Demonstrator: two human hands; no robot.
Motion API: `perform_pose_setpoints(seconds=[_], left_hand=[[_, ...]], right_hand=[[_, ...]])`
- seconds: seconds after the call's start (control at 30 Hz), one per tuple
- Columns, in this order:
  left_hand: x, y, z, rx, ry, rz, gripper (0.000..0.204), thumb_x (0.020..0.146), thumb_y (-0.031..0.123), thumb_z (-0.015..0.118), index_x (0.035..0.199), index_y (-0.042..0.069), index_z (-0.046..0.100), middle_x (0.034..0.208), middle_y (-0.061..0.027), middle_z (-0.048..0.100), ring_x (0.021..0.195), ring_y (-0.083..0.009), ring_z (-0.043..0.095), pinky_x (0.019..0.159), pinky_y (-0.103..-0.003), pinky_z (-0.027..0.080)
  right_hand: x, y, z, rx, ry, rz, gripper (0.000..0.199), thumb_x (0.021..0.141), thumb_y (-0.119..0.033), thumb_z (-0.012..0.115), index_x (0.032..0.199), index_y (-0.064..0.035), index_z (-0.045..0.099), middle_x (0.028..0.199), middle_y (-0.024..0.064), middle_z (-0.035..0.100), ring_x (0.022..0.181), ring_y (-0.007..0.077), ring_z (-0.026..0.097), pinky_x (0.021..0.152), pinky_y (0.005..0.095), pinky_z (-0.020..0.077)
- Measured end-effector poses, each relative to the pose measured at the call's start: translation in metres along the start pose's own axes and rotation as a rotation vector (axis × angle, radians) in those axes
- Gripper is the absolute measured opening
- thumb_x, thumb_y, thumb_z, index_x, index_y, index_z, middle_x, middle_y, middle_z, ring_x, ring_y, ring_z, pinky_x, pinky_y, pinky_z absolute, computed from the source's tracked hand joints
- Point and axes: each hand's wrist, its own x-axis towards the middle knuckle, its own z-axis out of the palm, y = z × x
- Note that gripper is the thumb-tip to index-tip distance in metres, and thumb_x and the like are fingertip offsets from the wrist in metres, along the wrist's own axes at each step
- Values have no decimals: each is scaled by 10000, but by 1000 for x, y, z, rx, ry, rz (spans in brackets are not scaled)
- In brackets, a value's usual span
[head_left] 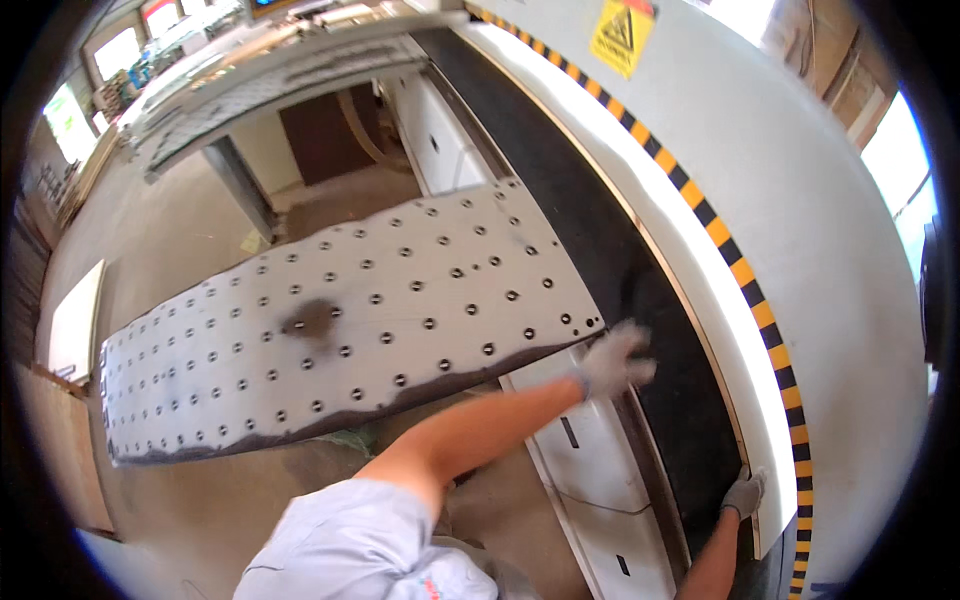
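The long white board [690,240] lay lengthwise along the right side of the black bed [680,400], against the grey machine [830,250], its thin brown edge facing the bed's middle. By the look of it, the placing along the machine was largely done: the board ran almost the bed's whole length, roughly in line with its right edge. What seemed left was the handling at the near end; whether the board sat fully home could not be told.

There, close to the bed's near right corner, the gloved right hand [744,494] was at the board's brown edge, fingers bent over it; whether they had closed firmly or only pressed could not be made out. The gloved left hand [616,362] was open, fingers loosely spread and blurred, with nothing visible in it. It was over the bed's left edge, just beside the near right corner of the dotted table [430,350]; contact could not be judged.

The dotted table reached leftward from the bed, with a dark smudge [313,320] near its middle. White panels [590,455] lined the bed's left side below. Striped tape [742,271] and a yellow warning sign [620,38] marked the machine.
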Motion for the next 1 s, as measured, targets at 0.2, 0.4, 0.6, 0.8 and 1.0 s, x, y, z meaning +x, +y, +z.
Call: perform_pose_setpoints(seconds=[0.2, 0.4, 0.6, 0.8, 1.0], left_hand=[[-380, 185, -122, -334, -137, 430, 193, 968, 218, 755, 1002, 31, 723, 928, -56, 719, 849, -191, 660, 736, -348, 537], [-620, 300, -207, -376, -102, 763, 195, 972, 224, 749, 978, 34, 710, 915, -63, 708, 834, -202, 654, 724, -362, 531], [-804, 328, -236, -367, -37, 860, 201, 976, 230, 743, 954, 36, 697, 902, -71, 698, 820, -214, 649, 712, -375, 525], [-988, 326, -282, -311, 62, 882, 210, 979, 236, 737, 930, 39, 684, 889, -78, 688, 805, -226, 643, 701, -389, 519], [-1119, 320, -354, -274, 125, 893, 223, 983, 242, 731, 907, 41, 672, 876, -85, 677, 791, -237, 638, 689, -403, 513]], right_hand=[[-113, -84, -50, 151, -58, -100, 498, 1060, -463, 512, 1338, -75, 655, 1416, 152, 627, 1306, 350, 620, 1027, 542, 546], [-413, -221, 4, 671, -384, -860, 851, 897, -424, 745, 1557, 25, 452, 1588, 284, 472, 1447, 425, 488, 1212, 474, 385], [-762, -208, -150, 537, -643, -1784, 726, 979, -516, 624, 1467, 17, 556, 1523, 252, 544, 1419, 385, 519, 1179, 441, 427], [-1015, -182, -188, 436, -878, -2058, 697, 1008, -525, 609, 1458, 5, 575, 1488, 244, 583, 1396, 388, 546, 1173, 435, 434], [-1170, -171, -276, 413, -1046, -2319, 682, 1004, -518, 622, 1438, 6, 595, 1466, 234, 603, 1364, 389, 572, 1155, 440, 444]])
